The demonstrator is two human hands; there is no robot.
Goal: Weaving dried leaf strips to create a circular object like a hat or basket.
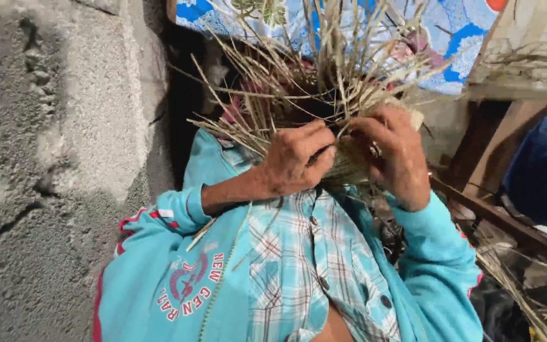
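Both hands close on the woven straw piece (347,166) held in front of the chest, the left hand (294,159) and right hand (392,155) pinching from opposite sides (equally near), its loose stalks (299,69) fanning up and away from the fingers.

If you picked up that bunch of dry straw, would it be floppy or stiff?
Probably stiff but bendy: the loose ends of the straw bundle stick up and fan outward instead of drooping. It is likely light, since the stalks look thin and dry. The left hand and right hand pinch it, so strands may slip apart.
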